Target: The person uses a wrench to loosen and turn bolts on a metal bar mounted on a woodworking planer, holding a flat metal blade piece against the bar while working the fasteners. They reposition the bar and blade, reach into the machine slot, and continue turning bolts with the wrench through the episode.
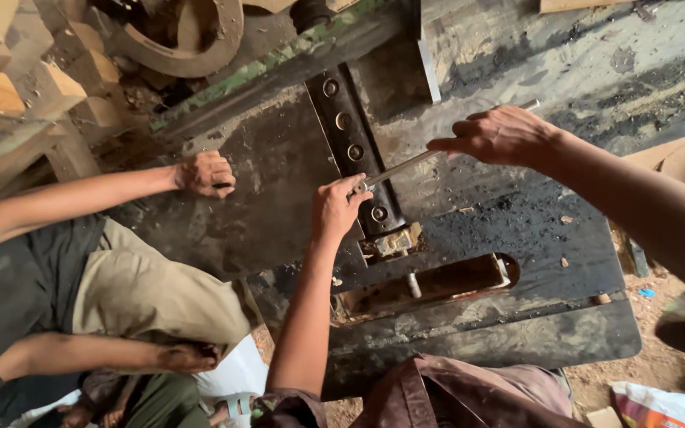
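A long metal wrench [406,165] lies slanted over a dark steel bar [344,119] with a row of round bolts, set in a greasy machine table [533,230]. My left hand [338,208] pinches the wrench's head down at one of the lower bolts. My right hand [501,135] grips the wrench's handle near its far end, above the table.
Another person crouches at the left, one hand [206,173] pressed on the table and the other hand [188,357] on a knee. A rectangular slot [430,284] opens in the table below the bar. Wooden blocks [49,79] and a wooden wheel [192,36] sit at the top left.
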The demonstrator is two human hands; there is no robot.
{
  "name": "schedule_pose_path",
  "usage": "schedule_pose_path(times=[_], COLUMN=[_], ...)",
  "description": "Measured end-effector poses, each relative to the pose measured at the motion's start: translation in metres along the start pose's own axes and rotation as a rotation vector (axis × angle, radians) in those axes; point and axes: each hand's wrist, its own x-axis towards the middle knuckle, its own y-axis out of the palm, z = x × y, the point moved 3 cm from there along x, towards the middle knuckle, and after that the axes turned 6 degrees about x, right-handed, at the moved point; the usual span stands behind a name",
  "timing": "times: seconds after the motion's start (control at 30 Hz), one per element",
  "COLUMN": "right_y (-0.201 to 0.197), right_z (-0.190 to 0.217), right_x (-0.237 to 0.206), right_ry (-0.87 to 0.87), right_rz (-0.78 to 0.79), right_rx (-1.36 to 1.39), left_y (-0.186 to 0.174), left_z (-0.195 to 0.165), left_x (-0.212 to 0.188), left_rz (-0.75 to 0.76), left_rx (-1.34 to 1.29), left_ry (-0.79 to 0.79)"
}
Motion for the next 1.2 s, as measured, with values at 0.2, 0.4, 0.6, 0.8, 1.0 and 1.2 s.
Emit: schedule_pose_path(times=[0.2,0.4,0.6,0.8,1.0,1.2], right_y=[0.013,0.023,0.053,0.081,0.068,0.105], right_z=[0.016,0.02,0.011,0.035,0.031,0.052], right_x=[0.005,0.022,-0.008,-0.041,-0.046,-0.062], right_ry=[-0.116,0.001,0.165,0.243,0.364,0.433], right_rz=[0.052,0.043,0.315,0.179,0.599,0.47], right_rx=[-0.101,0.076,-0.03,0.527,1.009,0.976], left_y=[-0.001,-0.005,0.0,0.001,0.021,0.02], left_z=[0.001,-0.006,0.004,0.0,0.001,0.018], left_x=[0.004,0.004,0.002,0.012,0.035,0.039], left_rz=[0.059,0.017,0.048,-0.012,-0.212,-0.227], left_rx=[0.067,0.185,0.141,-0.078,-0.085,-0.07], left_ry=[-0.034,0.058,0.08,0.305,0.261,0.32])
